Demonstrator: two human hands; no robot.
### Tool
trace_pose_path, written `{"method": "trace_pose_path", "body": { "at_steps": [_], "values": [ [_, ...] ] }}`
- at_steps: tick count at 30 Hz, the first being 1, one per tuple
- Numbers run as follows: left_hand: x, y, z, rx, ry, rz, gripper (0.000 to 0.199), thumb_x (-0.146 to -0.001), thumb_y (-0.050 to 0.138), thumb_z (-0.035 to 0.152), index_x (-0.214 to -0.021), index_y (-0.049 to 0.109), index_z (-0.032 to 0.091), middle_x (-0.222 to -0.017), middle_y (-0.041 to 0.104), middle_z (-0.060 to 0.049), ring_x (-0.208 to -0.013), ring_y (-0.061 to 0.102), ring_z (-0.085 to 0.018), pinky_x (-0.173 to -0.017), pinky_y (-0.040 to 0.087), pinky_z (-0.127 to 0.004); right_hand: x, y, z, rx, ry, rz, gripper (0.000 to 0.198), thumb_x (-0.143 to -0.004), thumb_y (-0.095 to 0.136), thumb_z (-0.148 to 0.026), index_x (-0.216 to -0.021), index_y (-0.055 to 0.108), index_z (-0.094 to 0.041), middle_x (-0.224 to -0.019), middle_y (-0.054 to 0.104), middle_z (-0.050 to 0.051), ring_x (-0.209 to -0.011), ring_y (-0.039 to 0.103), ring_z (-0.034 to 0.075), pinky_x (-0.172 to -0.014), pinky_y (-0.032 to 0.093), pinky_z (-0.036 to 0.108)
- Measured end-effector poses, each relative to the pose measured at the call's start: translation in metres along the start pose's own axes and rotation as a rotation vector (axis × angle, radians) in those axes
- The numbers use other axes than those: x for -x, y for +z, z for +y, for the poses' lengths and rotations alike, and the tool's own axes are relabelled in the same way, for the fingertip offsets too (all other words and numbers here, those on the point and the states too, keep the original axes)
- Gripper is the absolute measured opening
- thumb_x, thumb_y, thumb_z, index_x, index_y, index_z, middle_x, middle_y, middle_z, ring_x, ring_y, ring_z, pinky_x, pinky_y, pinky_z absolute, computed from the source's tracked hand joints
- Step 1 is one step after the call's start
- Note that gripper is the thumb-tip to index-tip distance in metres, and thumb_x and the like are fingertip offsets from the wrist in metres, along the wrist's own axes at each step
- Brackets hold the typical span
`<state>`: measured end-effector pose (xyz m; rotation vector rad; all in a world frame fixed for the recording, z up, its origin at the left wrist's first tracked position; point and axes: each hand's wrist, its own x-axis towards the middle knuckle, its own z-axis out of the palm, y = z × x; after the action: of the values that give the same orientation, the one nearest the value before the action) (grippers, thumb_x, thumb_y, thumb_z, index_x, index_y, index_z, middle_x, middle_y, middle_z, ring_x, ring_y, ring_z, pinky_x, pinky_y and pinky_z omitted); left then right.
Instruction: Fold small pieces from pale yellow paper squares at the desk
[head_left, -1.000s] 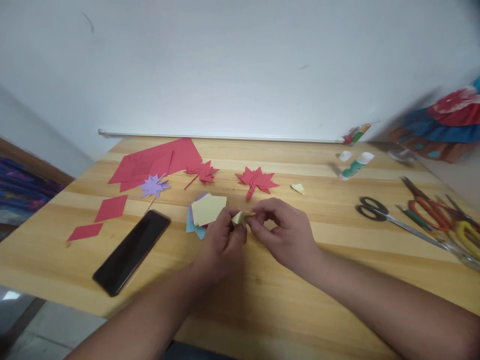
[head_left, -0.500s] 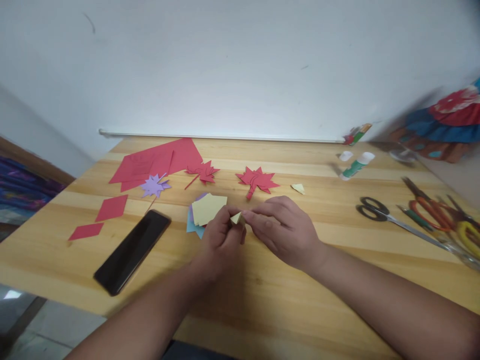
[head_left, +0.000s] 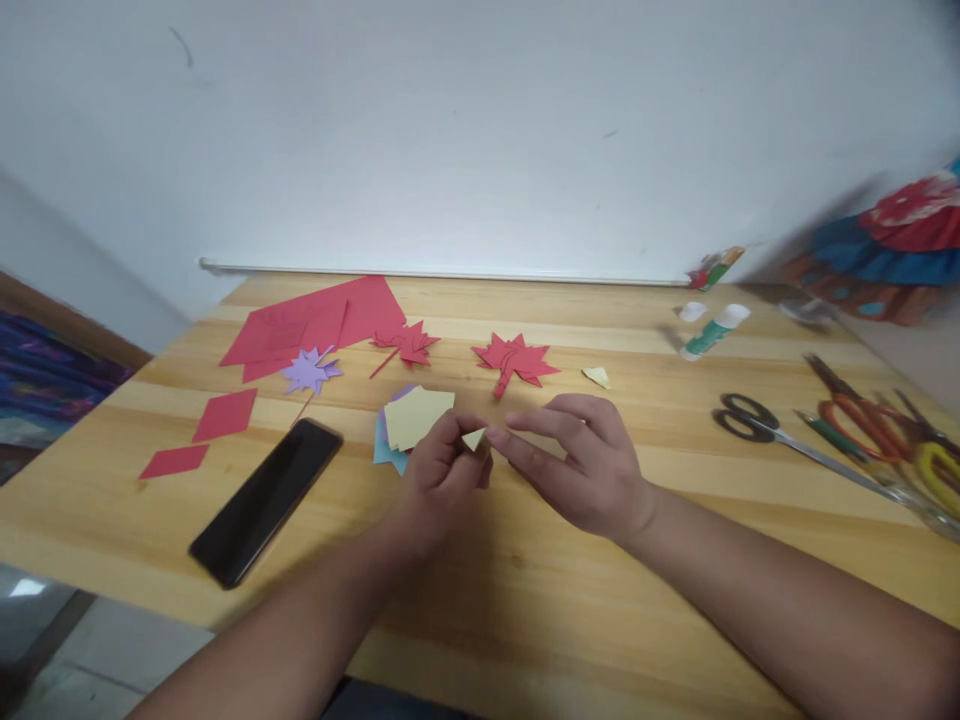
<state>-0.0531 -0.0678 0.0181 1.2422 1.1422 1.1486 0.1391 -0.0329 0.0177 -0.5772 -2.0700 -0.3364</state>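
Pinched in my left hand (head_left: 442, 475) is a small folded piece of yellow paper (head_left: 473, 439), its pointed end showing between thumb and forefinger. My right hand (head_left: 581, 465) is beside it, thumb tip at the edge of the paper, with the forefinger lifted and the fingers apart. Just behind my left hand lies a stack of yellow paper squares (head_left: 420, 417) over purple and blue sheets. Farther back sit two red paper leaves, one on the left (head_left: 409, 343) and one in the middle (head_left: 516, 360). A small folded yellow piece (head_left: 597, 377) rests to the right.
On the left are a black phone (head_left: 266, 505), a purple paper leaf (head_left: 310, 371), red diamonds (head_left: 225, 414) and large red sheets (head_left: 322, 325). To the right stand a glue stick (head_left: 716, 332) and its cap (head_left: 691, 312). Black-handled scissors (head_left: 750, 418) lie near other cutting tools (head_left: 862, 415).
My right forefinger has lifted away from the yellow paper and the right hand's fingers have spread. My left hand keeps its pinch in nearly the same place.
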Motion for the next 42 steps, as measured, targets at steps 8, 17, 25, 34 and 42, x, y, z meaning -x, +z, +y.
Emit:
{"method": "trace_pose_path", "body": {
  "at_steps": [8, 17, 25, 34, 42],
  "values": [
    [0.0, 0.002, 0.003, 0.033, -0.019, -0.003, 0.017, -0.083, 0.062, 0.033, -0.093, 0.056, 0.02, -0.058, 0.05, 0.008, -0.055, 0.044, -0.011, -0.058, 0.035, -0.026, 0.001, 0.001, -0.002, 0.025, 0.017, 0.02, 0.031, -0.094, 0.074, -0.016, -0.118, 0.073, -0.036, -0.101, 0.077, 0.001, -0.093, 0.064, 0.022, -0.079, 0.057, 0.038],
    [-0.001, 0.002, 0.001, 0.075, -0.033, -0.008, 0.016, -0.083, 0.063, 0.031, -0.091, 0.056, 0.02, -0.059, 0.051, 0.007, -0.056, 0.043, -0.01, -0.058, 0.033, -0.026, -0.007, 0.002, -0.005, -0.031, 0.093, -0.029, 0.015, -0.093, 0.072, -0.015, -0.099, 0.07, -0.029, -0.095, 0.073, 0.005, -0.089, 0.063, 0.023, -0.082, 0.056, 0.041],
    [-0.004, 0.003, 0.005, 0.086, -0.054, -0.023, 0.013, -0.081, 0.06, 0.03, -0.084, 0.053, 0.021, -0.058, 0.048, 0.008, -0.056, 0.04, -0.01, -0.057, 0.031, -0.026, -0.005, 0.006, -0.004, -0.264, 0.146, -0.11, 0.017, -0.098, 0.064, -0.014, -0.11, 0.072, -0.024, -0.09, 0.072, 0.005, -0.08, 0.065, 0.019, -0.073, 0.056, 0.033],
    [-0.009, -0.005, -0.001, 0.25, -0.174, -0.062, 0.031, -0.071, 0.058, 0.024, -0.102, 0.054, 0.021, -0.053, 0.033, 0.013, -0.049, 0.025, -0.008, -0.052, 0.016, -0.026, -0.004, 0.006, -0.007, -0.368, 0.26, -0.23, 0.017, -0.105, 0.056, -0.025, -0.107, 0.073, -0.024, -0.098, 0.076, 0.005, -0.089, 0.07, 0.021, -0.078, 0.059, 0.034],
    [-0.006, -0.005, 0.004, 0.296, -0.247, -0.095, 0.03, -0.071, 0.061, 0.024, -0.1, 0.054, 0.021, -0.055, 0.037, 0.013, -0.049, 0.025, -0.006, -0.051, 0.018, -0.024, -0.009, 0.005, -0.007, -0.35, 0.131, -0.245, 0.012, -0.104, 0.055, -0.02, -0.101, 0.067, -0.022, -0.092, 0.072, 0.005, -0.084, 0.068, 0.021, -0.075, 0.059, 0.034]
  ]
}}
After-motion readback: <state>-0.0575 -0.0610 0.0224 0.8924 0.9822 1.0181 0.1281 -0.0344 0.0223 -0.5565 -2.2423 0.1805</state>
